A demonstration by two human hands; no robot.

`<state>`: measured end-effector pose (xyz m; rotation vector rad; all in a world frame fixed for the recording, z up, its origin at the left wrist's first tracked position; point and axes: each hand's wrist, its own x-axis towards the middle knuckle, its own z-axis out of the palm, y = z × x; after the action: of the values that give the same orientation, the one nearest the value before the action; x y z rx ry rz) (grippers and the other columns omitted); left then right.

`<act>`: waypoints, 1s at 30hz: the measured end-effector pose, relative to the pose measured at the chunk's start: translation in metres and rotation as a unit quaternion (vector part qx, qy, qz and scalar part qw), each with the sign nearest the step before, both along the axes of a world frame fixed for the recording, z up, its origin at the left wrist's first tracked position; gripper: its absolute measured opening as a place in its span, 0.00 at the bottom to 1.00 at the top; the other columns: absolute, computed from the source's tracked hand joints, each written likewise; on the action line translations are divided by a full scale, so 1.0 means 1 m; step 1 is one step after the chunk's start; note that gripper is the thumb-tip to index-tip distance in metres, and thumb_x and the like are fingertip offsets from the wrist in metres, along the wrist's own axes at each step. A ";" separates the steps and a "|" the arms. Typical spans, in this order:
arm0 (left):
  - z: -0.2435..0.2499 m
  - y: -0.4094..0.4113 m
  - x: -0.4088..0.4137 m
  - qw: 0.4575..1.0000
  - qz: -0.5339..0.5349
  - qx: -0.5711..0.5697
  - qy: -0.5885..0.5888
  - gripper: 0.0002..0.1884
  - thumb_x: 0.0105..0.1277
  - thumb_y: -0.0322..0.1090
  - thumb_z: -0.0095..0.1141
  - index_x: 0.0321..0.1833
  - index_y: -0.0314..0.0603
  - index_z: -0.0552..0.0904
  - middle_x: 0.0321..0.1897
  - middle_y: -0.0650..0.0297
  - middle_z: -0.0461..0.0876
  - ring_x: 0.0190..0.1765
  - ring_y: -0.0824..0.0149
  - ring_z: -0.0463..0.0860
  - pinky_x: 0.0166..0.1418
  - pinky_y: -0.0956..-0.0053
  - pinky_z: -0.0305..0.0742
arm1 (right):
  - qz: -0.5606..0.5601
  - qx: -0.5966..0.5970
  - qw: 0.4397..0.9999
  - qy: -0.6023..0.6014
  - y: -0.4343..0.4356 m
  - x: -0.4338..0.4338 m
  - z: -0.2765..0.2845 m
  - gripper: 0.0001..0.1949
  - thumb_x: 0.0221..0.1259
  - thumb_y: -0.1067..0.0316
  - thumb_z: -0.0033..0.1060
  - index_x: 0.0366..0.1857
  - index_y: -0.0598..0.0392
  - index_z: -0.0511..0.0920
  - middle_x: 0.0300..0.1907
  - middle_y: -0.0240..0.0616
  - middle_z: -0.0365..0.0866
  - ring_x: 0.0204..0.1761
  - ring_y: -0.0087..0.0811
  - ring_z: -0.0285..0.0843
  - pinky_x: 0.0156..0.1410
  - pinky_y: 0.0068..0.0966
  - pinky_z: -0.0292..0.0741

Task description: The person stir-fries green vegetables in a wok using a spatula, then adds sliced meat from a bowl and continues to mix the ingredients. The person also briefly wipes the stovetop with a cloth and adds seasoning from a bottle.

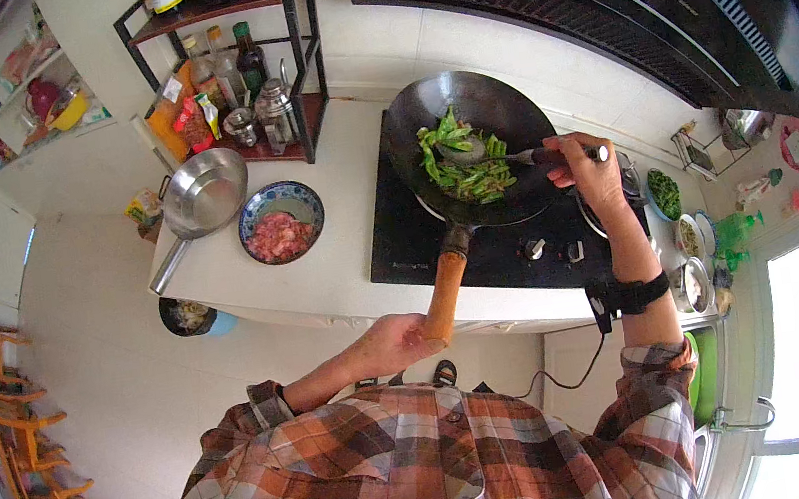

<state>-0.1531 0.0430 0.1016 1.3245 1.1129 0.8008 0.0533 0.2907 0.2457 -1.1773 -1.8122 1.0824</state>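
A black wok [525, 112] stands on the left burner of a black gas cooktop [400, 257]. My left hand [398, 342] grips the lower end of its wooden handle [445, 296], which points towards me. Over the wok's right rim, my right hand [589, 168] holds the dark handle of a metal cooking ladle [462, 153]. The ladle's head rests among cut green vegetables [474, 183] in the wok. Left of the cooktop, a blue-patterned bowl [245, 224] holds raw minced or chopped meat [280, 236].
An empty steel pan [210, 191] lies at the counter's left end, below a rack [307, 125] with bottles. Bowls of food, including chopped greens [665, 193], stand right of the cooktop. A range hood [564, 8] overhangs the back. A sink [717, 359] is at the right.
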 end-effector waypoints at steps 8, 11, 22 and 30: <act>0.002 0.000 0.001 0.999 -0.008 -0.042 0.011 0.18 0.65 0.43 0.57 0.47 0.33 0.76 0.33 0.64 0.80 0.38 0.76 0.78 0.44 0.77 0.75 | -0.003 0.000 1.000 -0.031 -0.011 0.017 0.006 0.13 0.60 0.65 0.50 0.32 0.64 0.81 0.24 0.39 0.82 0.18 0.26 0.78 0.23 0.19 0.76; -0.002 -0.003 0.003 1.000 0.012 -0.014 0.008 0.19 0.66 0.44 0.56 0.48 0.32 0.76 0.34 0.63 0.80 0.38 0.75 0.78 0.44 0.77 0.75 | -0.005 -0.007 1.000 -0.015 0.000 0.014 0.020 0.14 0.61 0.63 0.49 0.35 0.65 0.80 0.26 0.41 0.82 0.18 0.26 0.77 0.22 0.20 0.76; -0.008 -0.006 0.000 1.000 0.021 0.002 0.011 0.22 0.66 0.48 0.55 0.47 0.31 0.77 0.33 0.61 0.81 0.37 0.74 0.78 0.43 0.77 0.74 | -0.016 0.031 0.999 0.019 -0.056 0.008 -0.060 0.10 0.64 0.68 0.50 0.37 0.63 0.81 0.32 0.35 0.82 0.25 0.19 0.77 0.29 0.19 0.77; -0.005 -0.010 0.006 0.998 0.046 0.025 -0.019 0.22 0.66 0.49 0.54 0.47 0.32 0.77 0.33 0.63 0.80 0.35 0.75 0.77 0.42 0.76 0.74 | 0.000 0.040 0.999 -0.018 -0.053 0.008 -0.032 0.11 0.63 0.66 0.52 0.37 0.63 0.82 0.32 0.37 0.84 0.23 0.21 0.80 0.25 0.17 0.75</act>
<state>-0.1471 0.0326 0.0969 1.3010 1.1365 0.9228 0.0610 0.2373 0.2136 -1.1568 -1.8660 0.9846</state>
